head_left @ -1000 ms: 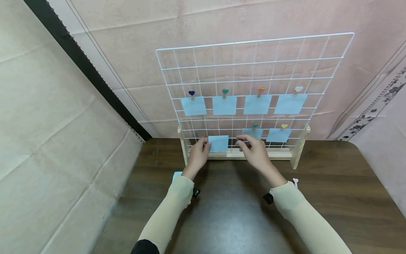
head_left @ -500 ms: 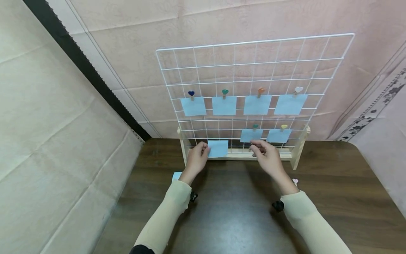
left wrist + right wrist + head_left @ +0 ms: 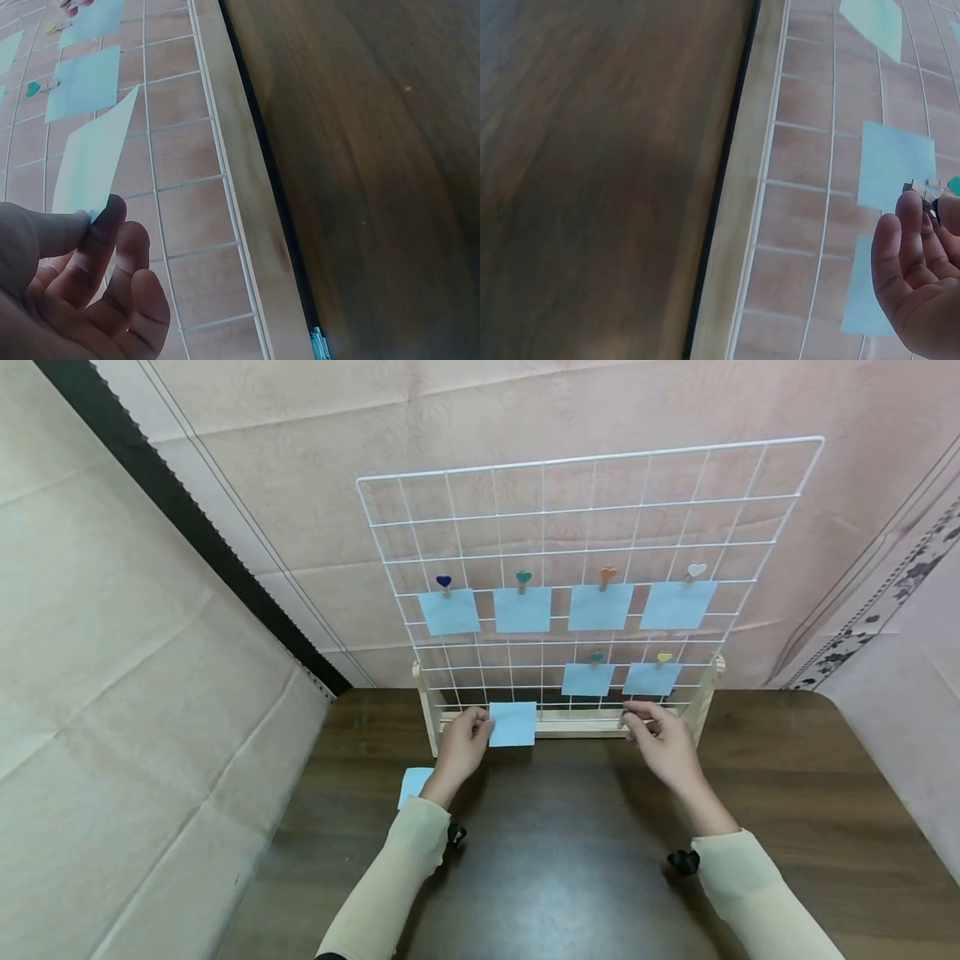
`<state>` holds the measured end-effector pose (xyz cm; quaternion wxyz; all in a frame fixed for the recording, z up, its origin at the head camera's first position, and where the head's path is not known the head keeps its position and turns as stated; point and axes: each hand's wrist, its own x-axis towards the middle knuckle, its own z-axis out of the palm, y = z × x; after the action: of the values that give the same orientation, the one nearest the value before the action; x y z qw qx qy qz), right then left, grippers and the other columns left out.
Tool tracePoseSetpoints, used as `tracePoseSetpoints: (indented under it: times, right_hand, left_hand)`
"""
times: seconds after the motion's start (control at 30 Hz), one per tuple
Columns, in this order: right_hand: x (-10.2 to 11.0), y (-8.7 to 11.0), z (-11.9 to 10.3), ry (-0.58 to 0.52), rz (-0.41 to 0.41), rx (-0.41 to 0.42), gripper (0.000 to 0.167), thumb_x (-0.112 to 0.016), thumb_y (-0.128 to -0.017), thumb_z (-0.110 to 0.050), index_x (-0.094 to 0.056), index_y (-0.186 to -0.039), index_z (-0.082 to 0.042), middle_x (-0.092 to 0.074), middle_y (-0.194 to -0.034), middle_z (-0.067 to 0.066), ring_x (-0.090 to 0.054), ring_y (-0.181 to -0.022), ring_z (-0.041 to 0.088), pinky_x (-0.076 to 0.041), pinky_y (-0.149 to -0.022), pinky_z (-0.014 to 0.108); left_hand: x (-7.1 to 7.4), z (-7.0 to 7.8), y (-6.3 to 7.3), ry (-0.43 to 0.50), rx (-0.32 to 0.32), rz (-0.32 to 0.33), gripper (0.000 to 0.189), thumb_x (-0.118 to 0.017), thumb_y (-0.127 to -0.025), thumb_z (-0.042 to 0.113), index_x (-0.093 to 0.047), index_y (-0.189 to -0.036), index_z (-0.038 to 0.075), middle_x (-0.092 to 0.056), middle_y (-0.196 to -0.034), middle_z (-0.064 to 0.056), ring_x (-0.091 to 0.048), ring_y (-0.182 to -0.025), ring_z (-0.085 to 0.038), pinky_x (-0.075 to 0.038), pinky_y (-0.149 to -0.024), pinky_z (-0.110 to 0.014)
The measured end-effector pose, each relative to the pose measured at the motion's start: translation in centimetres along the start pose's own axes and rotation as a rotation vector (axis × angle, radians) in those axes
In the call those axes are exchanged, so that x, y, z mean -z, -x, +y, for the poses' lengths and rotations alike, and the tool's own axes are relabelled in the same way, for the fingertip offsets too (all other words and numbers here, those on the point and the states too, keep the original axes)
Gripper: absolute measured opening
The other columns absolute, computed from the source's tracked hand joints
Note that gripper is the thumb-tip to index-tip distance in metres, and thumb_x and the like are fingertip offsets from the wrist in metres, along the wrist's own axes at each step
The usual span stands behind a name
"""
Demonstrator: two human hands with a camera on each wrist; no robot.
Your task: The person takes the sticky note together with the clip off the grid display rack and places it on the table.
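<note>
Thumb and fingers of my left hand point(image 3: 461, 745) pinch the left edge of a blue paper card point(image 3: 512, 725). In the head view this card overlaps the bottom of a white wire grid point(image 3: 566, 462). My right hand point(image 3: 663, 747) pinches a small clip point(image 3: 908, 187) between thumb and fingertips, mostly covered by them. It is near the grid's lower right, below a card point(image 3: 652, 679) hung by a yellow heart clip point(image 3: 663, 657). Beside that hangs another card point(image 3: 587, 680) under a teal heart clip point(image 3: 596, 657).
Several more blue cards hang in a row above, among them one point(image 3: 448, 612) under a dark blue heart clip point(image 3: 444, 581). The grid stands in a pale wooden base point(image 3: 577, 727) at the back of the brown table point(image 3: 547, 860). More blue paper point(image 3: 412, 783) lies left.
My left hand has lowered the card from the grid's bottom rows toward the base. My right hand has moved right and slightly down, away from the card, still pinching the clip.
</note>
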<state>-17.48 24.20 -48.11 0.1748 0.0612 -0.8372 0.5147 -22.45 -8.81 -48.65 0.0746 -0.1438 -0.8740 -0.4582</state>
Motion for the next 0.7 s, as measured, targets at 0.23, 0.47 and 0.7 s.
tracePoseSetpoints:
  times: [0.23,0.47,0.7]
  right_hand:
    - [0.7,1.0,0.9,0.007,0.034,0.025,0.022,-0.065,-0.104,-0.002,-0.072,-0.123,0.008,-0.073,-0.096,0.025,-0.064,-0.072,-0.005,-0.053,-0.062,0.014]
    - [1.6,2.0,1.7,0.053,0.039,0.010,0.023,-0.065,-0.105,-0.005,-0.072,-0.124,0.006,-0.074,-0.095,0.022,-0.071,-0.074,0.012,-0.054,-0.064,0.014]
    - [2.7,2.8,2.0,0.041,0.040,-0.043,0.024,-0.065,-0.105,-0.007,-0.071,-0.124,0.006,-0.075,-0.093,0.025,-0.070,-0.073,0.010,-0.055,-0.062,0.016]
  left_hand:
    - [0.1,-0.2,0.4,0.013,0.010,-0.003,0.011,-0.061,-0.108,0.012,-0.068,-0.108,0.003,-0.069,-0.092,-0.008,-0.055,-0.074,-0.018,-0.052,-0.075,-0.038]
    - [0.3,-0.1,0.7,0.020,0.013,-0.005,0.010,-0.062,-0.108,0.012,-0.067,-0.104,0.004,-0.066,-0.089,-0.006,-0.054,-0.072,-0.017,-0.051,-0.073,-0.036]
    - [0.3,-0.1,1.2,0.013,0.030,-0.011,0.009,-0.063,-0.107,0.012,-0.067,-0.102,0.006,-0.060,-0.079,-0.002,-0.051,-0.065,-0.016,-0.048,-0.068,-0.033]
